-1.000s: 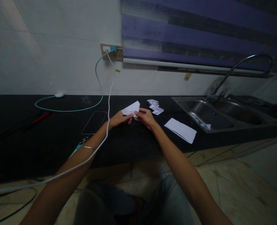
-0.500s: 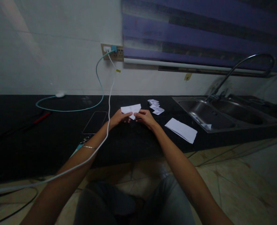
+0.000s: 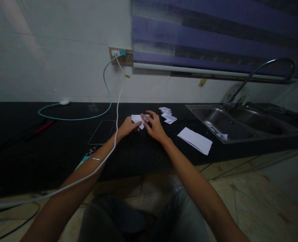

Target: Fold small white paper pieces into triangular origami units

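Observation:
A folded white sheet of paper (image 3: 136,118), pointed at its lower end, is held just over the black counter. My left hand (image 3: 127,127) grips its left side, thumb on top and fingers underneath. On the right side, my right hand (image 3: 155,127) has its fingers laid over the top edge and its thumb near the lower point, closed on the paper. Its fingers cover the right part of the sheet. Just right of that hand lie several small folded paper pieces (image 3: 167,115). A stack of white paper (image 3: 195,140) rests nearer the counter's front edge.
A double steel sink (image 3: 214,116) with a curved tap (image 3: 250,75) is at the right, with small paper pieces inside. A phone (image 3: 102,131) lies beside my left forearm. A white cable (image 3: 117,117) hangs across that arm. A red pen-like object (image 3: 44,127) lies at left.
My right hand has risen from the paper's lower right side, and its fingers now reach over the top edge. The paper's right side looks narrower. My left hand keeps its grip.

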### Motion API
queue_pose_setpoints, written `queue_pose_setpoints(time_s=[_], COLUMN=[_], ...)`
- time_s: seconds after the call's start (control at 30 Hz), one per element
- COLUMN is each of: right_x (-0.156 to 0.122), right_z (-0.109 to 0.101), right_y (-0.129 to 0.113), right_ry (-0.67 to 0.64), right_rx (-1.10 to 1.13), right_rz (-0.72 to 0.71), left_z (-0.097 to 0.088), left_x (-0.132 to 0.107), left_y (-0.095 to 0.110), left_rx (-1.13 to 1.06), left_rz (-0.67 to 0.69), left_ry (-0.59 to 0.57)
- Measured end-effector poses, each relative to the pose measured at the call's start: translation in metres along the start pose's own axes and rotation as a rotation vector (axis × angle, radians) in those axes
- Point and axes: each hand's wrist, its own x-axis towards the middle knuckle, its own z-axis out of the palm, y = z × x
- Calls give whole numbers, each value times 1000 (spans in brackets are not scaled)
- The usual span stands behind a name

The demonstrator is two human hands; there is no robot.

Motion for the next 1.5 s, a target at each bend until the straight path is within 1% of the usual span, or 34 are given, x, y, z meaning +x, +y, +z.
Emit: queue_pose_setpoints(time_s=[0.07,0.23,0.37,0.47,0.57,0.67,0.73,0.8,0.9,1.07,1.17,1.27,1.37,1.5], right_x=[-1,-1,-1,0,1,2,3,3,4,4,3,3,2,2], right_z=[1,5,5,4,4,5,4,4,4,2,-2,-6,-7,-9], right_y=[0,4,4,1,-1,1,4,9,18,31,30,26,23,18], right_ry=[-16,-9,-19,32,102,123,93,34,-39,-88,-123,-150,-177,-181], right_rx=[-37,-35,-19,18,51,86,124,168,238,369,490,533,597,725], right_rz=[-32,-29,-36,-20,28,77,93,124,213,357,400,424,471,537], left_z=[1,3,4,3,4,6,7,6,4,2,3,4,1,-4], left_x=[1,-1,-1,-2,-4,-6,-6,-5,-4,-3,-2,0,0,-3], left_y=[0,7,7,8,11,14,13,10,7,4,3,2,4,9], left_rx=[2,76,95,120,148,149,141,128,94,61,48,4,43,64], left_rz=[1,-24,-24,-25,-17,-33,-45,-54,-72,-95,-17,81,96,25], left_ry=[17,24,29,19,-17,-48,-62,-71,-62,-67,-6,46,5,-75])
